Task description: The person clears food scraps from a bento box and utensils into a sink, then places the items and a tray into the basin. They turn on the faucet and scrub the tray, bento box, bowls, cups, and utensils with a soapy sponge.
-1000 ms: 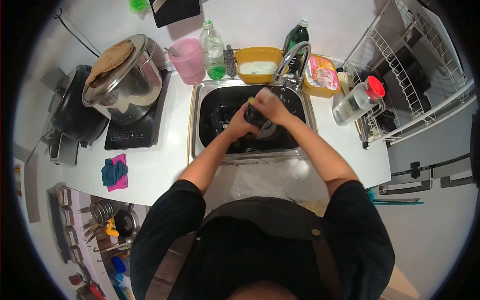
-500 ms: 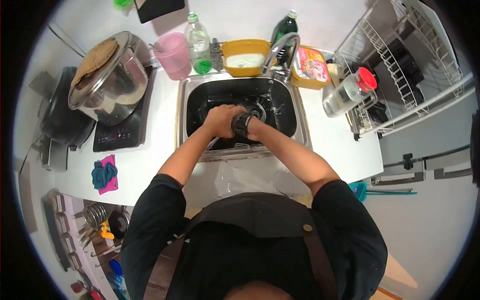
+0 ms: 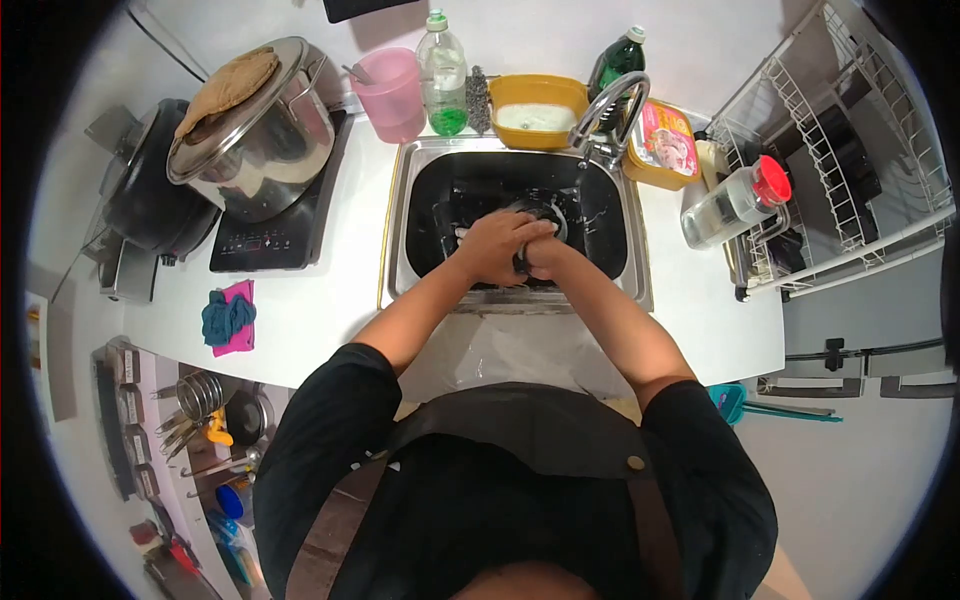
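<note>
Both hands are over the black sink basin (image 3: 470, 172). My left hand (image 3: 494, 246) lies across the top of a small black object (image 3: 521, 261), its fingers bent over toward my right hand. My right hand (image 3: 545, 255) is closed against the same object from the other side. Most of that object is covered by the hands, so its kind does not show. Just beyond the fingers, a dark round item with a shiny rim (image 3: 545, 210) sits in the basin. Water drops or suds speckle the basin's right part.
Behind the sink stand a yellow tub of whitish liquid (image 3: 538, 118), a curved faucet (image 3: 610, 110), soap bottles (image 3: 443, 80) and a pink cup (image 3: 390, 100). A steel pot (image 3: 270, 140) is on the left cooktop. A red-lidded pitcher (image 3: 725, 205) and dish rack (image 3: 820, 140) are right.
The view has shifted, so the surroundings sit further right. My left hand now reaches further over the black object, which shows less and lies between both palms.
</note>
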The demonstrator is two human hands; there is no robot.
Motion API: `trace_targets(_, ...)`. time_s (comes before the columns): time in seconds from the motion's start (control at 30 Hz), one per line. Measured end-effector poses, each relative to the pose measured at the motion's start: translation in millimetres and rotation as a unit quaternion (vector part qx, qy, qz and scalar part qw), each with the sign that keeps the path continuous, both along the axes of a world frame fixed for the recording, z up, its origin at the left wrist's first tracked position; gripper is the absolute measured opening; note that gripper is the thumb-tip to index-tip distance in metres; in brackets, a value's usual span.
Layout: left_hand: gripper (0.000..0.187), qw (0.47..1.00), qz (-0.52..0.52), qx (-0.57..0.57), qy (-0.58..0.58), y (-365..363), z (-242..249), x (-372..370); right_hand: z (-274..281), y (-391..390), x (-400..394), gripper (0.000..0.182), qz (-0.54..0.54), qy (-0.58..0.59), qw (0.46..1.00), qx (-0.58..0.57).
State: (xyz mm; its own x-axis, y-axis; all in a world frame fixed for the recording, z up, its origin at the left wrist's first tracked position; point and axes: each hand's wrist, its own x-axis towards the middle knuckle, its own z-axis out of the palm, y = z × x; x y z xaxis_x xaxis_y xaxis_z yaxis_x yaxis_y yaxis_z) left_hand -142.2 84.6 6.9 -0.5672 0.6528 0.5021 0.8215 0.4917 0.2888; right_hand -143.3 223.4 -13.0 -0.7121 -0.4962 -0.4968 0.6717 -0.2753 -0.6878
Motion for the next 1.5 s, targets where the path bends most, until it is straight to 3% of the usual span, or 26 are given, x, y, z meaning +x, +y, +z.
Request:
trace_targets(0.07, 0.062, 0.998, -0.032, 0.024, -0.058, -7, -7, -1, -23, -6, -11, 0.041, 0.002, -0.057, 0.998, -0.029)
trace_targets(0.1, 0.06, 0.998, -0.019, 0.018, -0.057, -16, -7, -1, -23, -6, -18, 0.033, 0.109, 0.141, 0.981, 0.078)
trace_targets(0.13, 0.06, 0.998, 0.01, 0.013, -0.064, -26, -9, -3, -10, -5, -20, 0.026, 0.209, 0.33, 0.903, 0.179)
trace_targets(0.2, 0.06, 0.994, 0.067, 0.003, -0.08, -48, -15, -9, 4, -5, -22, 0.021, 0.23, 0.369, 0.891, 0.131)
trace_targets(0.23, 0.061, 0.99, 0.087, 0.08, -0.076, -62, -13, -10, 7, -5, -24, 0.023, 0.156, 0.218, 0.963, -0.009)
trace_targets(0.27, 0.056, 0.979, 0.145, 0.122, -0.079, -77, -16, -13, 11, -4, -27, 0.024, 0.073, 0.054, 0.985, -0.148)
trace_targets(0.3, 0.057, 0.949, 0.23, 0.187, -0.106, -93, -20, -15, 16, 0, -29, 0.03, 0.055, 0.056, 0.986, -0.149)
trace_targets(0.4, 0.065, 0.858, 0.396, 0.326, -0.031, -137, -33, -34, 12, 8, -25, 0.033, 0.0, 0.009, 0.979, -0.205)
trace_targets(0.43, 0.072, 0.836, 0.425, 0.347, 0.009, -146, -35, -40, 4, 12, -23, 0.037, -0.004, 0.006, 0.979, -0.206)
trace_targets(0.53, 0.087, 0.792, 0.44, 0.419, -0.06, -169, -49, -56, -19, 15, -15, 0.038, 0.001, -0.052, 0.961, -0.272)
trace_targets(0.63, 0.09, 0.808, 0.455, 0.361, 0.097, -165, -48, -59, -29, 24, -7, 0.044, -0.029, -0.097, 0.949, -0.3)
trace_targets(0.67, 0.093, 0.788, 0.521, 0.274, 0.179, -154, -38, -50, -24, 27, -2, 0.047, -0.049, -0.1, 0.951, -0.29)
trace_targets(0.73, 0.085, 0.793, 0.507, 0.193, 0.276, -126, -28, -41, -11, 35, 4, 0.052, -0.089, -0.104, 0.953, -0.269)
trace_targets(0.77, 0.068, 0.85, 0.43, 0.211, 0.217, -110, -27, -45, -13, 38, 3, 0.057, -0.095, -0.103, 0.95, -0.277)
trace_targets(0.8, 0.051, 0.895, 0.385, 0.145, 0.172, -91, -27, -48, -15, 41, 4, 0.057, -0.099, -0.102, 0.953, -0.267)
trace_targets(0.87, 0.049, 0.963, 0.247, 0.106, 0.033, -61, -35, -80, -11, 44, 5, 0.056, -0.106, -0.099, 0.958, -0.247)
trace_targets(0.9, 0.052, 0.971, 0.234, 0.006, -0.055, -53, -52, -101, -10, 45, 6, 0.056, -0.101, -0.097, 0.96, -0.244)
trace_targets(1.0, 0.053, 0.924, 0.244, -0.263, -0.129, -34, -82, -134, -4, 48, 13, 0.056, -0.096, -0.088, 0.962, -0.24)
trace_targets(1.1, 0.064, 0.868, 0.211, -0.374, -0.25, -35, -104, -166, 0, 56, 29, 0.051, -0.095, -0.083, 0.958, -0.257)
trace_targets(1.17, 0.063, 0.87, 0.214, -0.384, -0.224, -32, -92, -160, 4, 61, 37, 0.047, -0.105, -0.068, 0.958, -0.256)
trace_targets(1.27, 0.061, 0.881, 0.23, -0.371, -0.184, -27, -56, -153, -17, 74, 28, 0.036, -0.125, -0.002, 0.987, -0.1)
trace_targets(1.3, 0.061, 0.884, 0.236, -0.364, -0.175, -27, -41, -144, -16, 68, 22, 0.024, -0.177, 0.029, 0.984, 0.011)
trace_targets(1.37, 0.065, 0.934, 0.167, -0.275, -0.158, -31, -7, -119, -49, 59, -7, 0.018, -0.229, 0.238, 0.938, 0.105)
trace_targets(1.4, 0.068, 0.959, 0.117, -0.217, -0.141, -32, -1, -104, -45, 51, -19, 0.022, -0.175, 0.366, 0.88, 0.247)
trace_targets(1.43, 0.071, 0.965, 0.067, -0.176, -0.183, -31, -5, -94, -41, 44, -28, 0.026, -0.11, 0.478, 0.785, 0.378)
trace_targets(1.5, 0.078, 0.962, -0.029, -0.086, -0.258, -29, -16, -84, -45, 26, -50, 0.032, 0.251, 0.552, 0.614, 0.505)
